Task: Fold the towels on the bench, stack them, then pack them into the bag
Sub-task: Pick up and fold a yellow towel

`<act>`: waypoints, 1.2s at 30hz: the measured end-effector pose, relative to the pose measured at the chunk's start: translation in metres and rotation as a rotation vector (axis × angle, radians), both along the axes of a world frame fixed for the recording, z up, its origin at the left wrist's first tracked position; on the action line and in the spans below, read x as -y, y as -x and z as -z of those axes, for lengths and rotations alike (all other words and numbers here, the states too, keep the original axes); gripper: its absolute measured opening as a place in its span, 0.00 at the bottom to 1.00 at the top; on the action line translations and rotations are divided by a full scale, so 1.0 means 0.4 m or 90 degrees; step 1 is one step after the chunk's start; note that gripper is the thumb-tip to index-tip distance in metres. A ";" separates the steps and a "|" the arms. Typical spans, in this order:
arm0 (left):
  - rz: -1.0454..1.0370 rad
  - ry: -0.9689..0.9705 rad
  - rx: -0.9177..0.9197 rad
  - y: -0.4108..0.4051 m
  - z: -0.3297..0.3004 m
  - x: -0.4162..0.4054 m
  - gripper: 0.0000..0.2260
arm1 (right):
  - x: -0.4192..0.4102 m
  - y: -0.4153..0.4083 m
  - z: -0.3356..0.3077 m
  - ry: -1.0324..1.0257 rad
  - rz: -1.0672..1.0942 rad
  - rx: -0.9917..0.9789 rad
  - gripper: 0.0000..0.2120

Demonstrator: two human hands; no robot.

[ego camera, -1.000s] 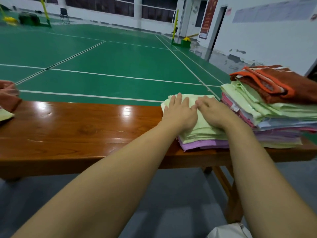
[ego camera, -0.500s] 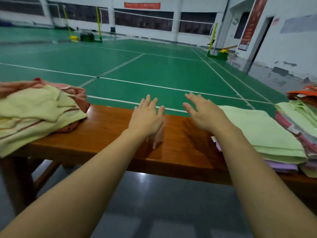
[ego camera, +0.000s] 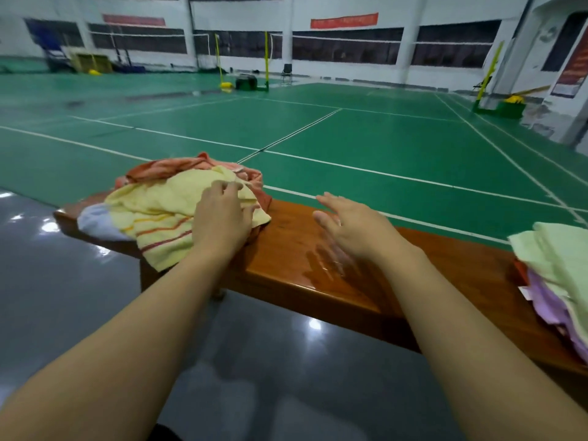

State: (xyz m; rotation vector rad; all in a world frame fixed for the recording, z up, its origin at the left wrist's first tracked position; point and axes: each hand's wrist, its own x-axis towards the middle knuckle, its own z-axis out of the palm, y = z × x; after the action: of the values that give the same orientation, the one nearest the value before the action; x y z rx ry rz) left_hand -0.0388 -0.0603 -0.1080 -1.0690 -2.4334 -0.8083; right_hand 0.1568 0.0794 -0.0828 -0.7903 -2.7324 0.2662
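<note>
The yellow towel (ego camera: 165, 205), soft, limp and light, lies crumpled atop the unfolded heap at the bench's (ego camera: 286, 246) left end, where the left hand (ego camera: 219, 218) seems to pinch its upper edge, a fair hold, while the right hand (ego camera: 353, 230) hovers spread.

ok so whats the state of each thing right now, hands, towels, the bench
left hand: on the yellow striped towel, fingers curling into the cloth
right hand: open, fingers spread, above the bench, holding nothing
yellow striped towel: unfolded, crumpled, on top of the loose pile
orange towel: unfolded, bunched under the yellow one
folded stack: light green on top, purple beneath, at the right
bench: glossy wood, bare between the two piles
</note>
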 end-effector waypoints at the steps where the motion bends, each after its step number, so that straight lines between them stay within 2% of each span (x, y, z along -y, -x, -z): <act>1: -0.052 -0.016 0.003 0.015 0.005 0.018 0.25 | 0.003 0.004 0.006 0.008 0.001 0.004 0.27; 3: -0.130 -0.019 0.036 0.038 0.012 0.041 0.29 | 0.010 0.005 0.012 0.026 0.007 0.003 0.27; 5: -0.143 -0.005 0.063 0.049 0.015 0.043 0.29 | 0.017 0.007 0.015 0.039 0.005 -0.002 0.27; 9: -0.108 -0.045 0.007 0.053 0.019 0.028 0.18 | 0.021 0.006 0.016 0.075 -0.008 -0.017 0.26; 13: -0.061 -0.145 0.062 0.032 0.020 0.009 0.15 | -0.003 -0.012 0.005 0.115 0.006 -0.075 0.26; 18: 0.087 -0.325 0.290 -0.057 -0.014 -0.055 0.14 | -0.019 -0.021 0.003 0.206 0.000 -0.149 0.25; 20: 0.174 -0.341 0.332 -0.103 -0.013 -0.084 0.13 | -0.024 -0.030 0.000 0.248 0.000 -0.185 0.25; 27: 0.489 -0.256 0.448 -0.285 -0.002 -0.177 0.11 | -0.078 -0.092 0.005 0.309 0.041 -0.264 0.21; 32: 0.618 -0.069 0.361 -0.390 0.028 -0.211 0.09 | -0.128 -0.194 -0.004 0.284 0.114 -0.232 0.25; 36: 0.742 0.053 0.386 -0.500 0.015 -0.220 0.08 | -0.156 -0.260 -0.006 0.261 0.156 -0.197 0.24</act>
State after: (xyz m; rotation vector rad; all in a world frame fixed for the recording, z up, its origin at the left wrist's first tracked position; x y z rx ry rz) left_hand 0.1612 0.0279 -0.1141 -2.6507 -2.0630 -1.5215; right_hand 0.2608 0.1416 -0.0802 -1.0744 -2.2901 0.8347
